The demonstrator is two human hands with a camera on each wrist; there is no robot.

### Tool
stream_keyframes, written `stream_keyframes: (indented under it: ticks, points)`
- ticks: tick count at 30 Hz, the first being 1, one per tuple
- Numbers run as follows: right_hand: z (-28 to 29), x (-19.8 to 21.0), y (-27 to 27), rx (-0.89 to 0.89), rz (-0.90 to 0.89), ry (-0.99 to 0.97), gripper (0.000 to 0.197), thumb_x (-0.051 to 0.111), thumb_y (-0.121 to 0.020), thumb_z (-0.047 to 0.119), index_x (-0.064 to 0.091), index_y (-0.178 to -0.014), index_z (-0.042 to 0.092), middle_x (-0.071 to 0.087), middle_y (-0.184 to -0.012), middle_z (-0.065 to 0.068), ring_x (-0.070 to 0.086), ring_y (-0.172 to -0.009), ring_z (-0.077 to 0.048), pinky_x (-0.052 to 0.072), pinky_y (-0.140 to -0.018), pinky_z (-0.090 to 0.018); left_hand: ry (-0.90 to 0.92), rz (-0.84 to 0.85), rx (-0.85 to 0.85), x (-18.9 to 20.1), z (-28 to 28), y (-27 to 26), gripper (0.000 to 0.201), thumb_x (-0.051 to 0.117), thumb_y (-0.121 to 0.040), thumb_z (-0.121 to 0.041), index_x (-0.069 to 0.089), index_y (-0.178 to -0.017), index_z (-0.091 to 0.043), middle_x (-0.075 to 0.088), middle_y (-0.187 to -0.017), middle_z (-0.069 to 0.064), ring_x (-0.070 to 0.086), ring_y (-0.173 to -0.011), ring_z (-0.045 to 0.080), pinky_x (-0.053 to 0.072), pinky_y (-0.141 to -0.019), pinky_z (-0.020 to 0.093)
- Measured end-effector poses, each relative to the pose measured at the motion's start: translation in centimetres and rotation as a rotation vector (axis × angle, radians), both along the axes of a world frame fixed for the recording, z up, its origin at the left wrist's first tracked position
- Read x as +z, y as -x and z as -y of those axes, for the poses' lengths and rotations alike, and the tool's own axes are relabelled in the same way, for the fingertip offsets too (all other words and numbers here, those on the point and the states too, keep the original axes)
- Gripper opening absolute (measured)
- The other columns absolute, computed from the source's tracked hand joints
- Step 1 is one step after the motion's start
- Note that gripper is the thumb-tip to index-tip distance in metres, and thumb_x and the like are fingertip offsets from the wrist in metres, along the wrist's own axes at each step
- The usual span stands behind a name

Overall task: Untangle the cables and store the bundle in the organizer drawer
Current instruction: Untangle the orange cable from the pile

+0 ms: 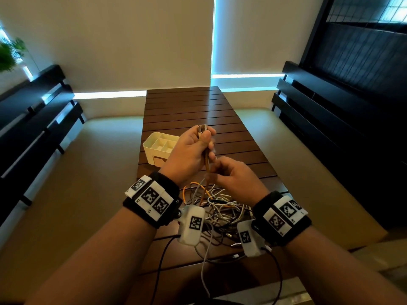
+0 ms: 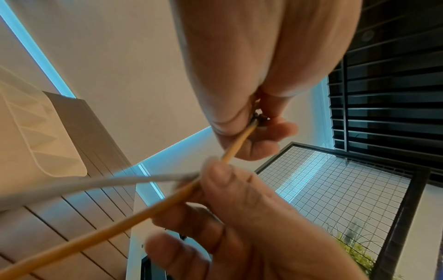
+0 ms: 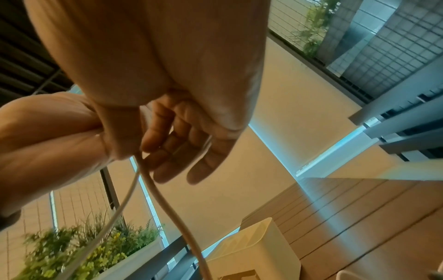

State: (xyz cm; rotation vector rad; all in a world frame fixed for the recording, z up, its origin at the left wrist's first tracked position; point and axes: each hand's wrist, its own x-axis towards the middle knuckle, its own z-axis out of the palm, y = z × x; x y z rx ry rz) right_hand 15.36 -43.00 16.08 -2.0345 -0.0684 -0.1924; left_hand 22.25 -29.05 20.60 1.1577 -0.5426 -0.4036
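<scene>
Both hands are raised above a tangle of white, orange and dark cables (image 1: 220,208) on the near part of the slatted wooden table (image 1: 189,106). My left hand (image 1: 203,130) is the higher one and pinches the connector ends of an orange cable (image 2: 120,225) and a white one between thumb and fingers. Just below it, my right hand (image 1: 217,170) grips the same strands, the orange cable and a white cable (image 2: 72,187), which hang down (image 3: 167,208) into the tangle. The white organizer (image 1: 160,146), with open top compartments and a drawer slot in front, stands behind my left hand.
Dark slatted benches (image 1: 39,111) run along both sides of the table. A planter with green plants (image 3: 84,252) stands to the left. Black leads from the wrist cameras (image 1: 160,260) trail over the table's near edge.
</scene>
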Motion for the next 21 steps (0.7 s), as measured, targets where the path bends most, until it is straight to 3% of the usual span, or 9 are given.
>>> stream_keyframes:
  ticks: [3,5,7,11,13,15,19,21]
  points:
    - [-0.2,0.2,0.1,-0.004,0.116,0.084,0.004,0.071,-0.088,0.018,0.067,-0.088,0.016,0.07,-0.08,0.003,0.064,-0.068,-0.008,0.055,-0.065,-0.028,-0.002,-0.011,-0.008,0.2,-0.5,0.0,0.016,0.036,-0.107,-0.017,0.047,-0.096,-0.011,0.046,-0.068,-0.001,0.044,-0.054,0.01,0.045,-0.055,0.025]
    - [-0.4,0.0,0.1,0.01,0.146,0.099,0.008,0.068,-0.089,0.017,0.063,-0.083,0.018,0.063,-0.071,0.005,0.054,-0.059,-0.005,0.046,-0.059,-0.022,-0.026,-0.017,-0.024,0.5,-0.9,0.0,0.018,0.035,-0.108,-0.018,0.046,-0.094,-0.013,0.039,-0.067,-0.002,0.036,-0.052,0.008,0.039,-0.051,0.022]
    - [-0.5,-0.2,0.1,0.039,0.08,0.077,0.017,0.065,-0.092,0.021,0.059,-0.076,0.023,0.056,-0.065,0.006,0.049,-0.059,-0.007,0.043,-0.06,-0.027,0.005,-0.012,-0.049,1.0,-1.6,0.0,0.018,0.038,-0.107,-0.018,0.048,-0.092,-0.013,0.036,-0.066,-0.003,0.032,-0.05,0.007,0.035,-0.048,0.021]
    - [0.1,-1.2,0.2,0.16,-0.199,-0.169,0.024,0.057,-0.092,0.042,0.06,-0.07,0.034,0.064,-0.074,0.0,0.063,-0.075,-0.02,0.053,-0.08,-0.044,0.052,0.036,-0.075,1.6,-2.7,-0.6,0.008,0.05,-0.095,-0.017,0.053,-0.099,-0.01,0.035,-0.066,-0.002,0.032,-0.049,0.006,0.036,-0.049,0.021]
    - [0.8,-2.0,0.1,0.181,-0.263,-0.219,0.026,0.054,-0.092,0.048,0.06,-0.077,0.027,0.067,-0.076,-0.003,0.066,-0.081,-0.026,0.052,-0.085,-0.046,0.042,0.041,-0.072,1.4,-3.1,-0.7,0.016,0.051,-0.095,-0.015,0.056,-0.107,-0.007,0.033,-0.068,0.001,0.033,-0.05,0.006,0.037,-0.05,0.021]
    - [1.3,-2.7,0.1,0.177,-0.292,-0.259,0.028,0.053,-0.097,0.041,0.059,-0.085,0.016,0.064,-0.073,-0.002,0.066,-0.079,-0.028,0.053,-0.083,-0.046,0.006,0.047,-0.059,1.2,-3.2,-0.5,0.018,0.048,-0.101,-0.017,0.057,-0.11,-0.005,0.032,-0.069,0.002,0.032,-0.051,0.007,0.037,-0.05,0.021]
    - [1.9,-2.6,0.1,0.072,-0.222,-0.325,0.019,0.054,-0.101,0.023,0.059,-0.084,0.014,0.051,-0.059,0.003,0.05,-0.055,-0.016,0.045,-0.062,-0.033,-0.243,0.116,0.025,0.4,-2.9,-0.1,0.03,0.04,-0.107,-0.024,0.056,-0.106,0.002,0.034,-0.062,-0.002,0.031,-0.049,0.008,0.031,-0.046,0.022]
    - [1.8,-1.3,0.0,0.048,-0.142,-0.312,0.016,0.055,-0.1,0.019,0.059,-0.085,0.013,0.048,-0.057,0.003,0.043,-0.051,-0.013,0.041,-0.056,-0.029,-0.474,0.288,0.041,-0.4,-2.8,-0.1,0.029,0.051,-0.103,-0.026,0.059,-0.105,0.003,0.044,-0.063,0.001,0.042,-0.051,0.012,0.041,-0.049,0.029]
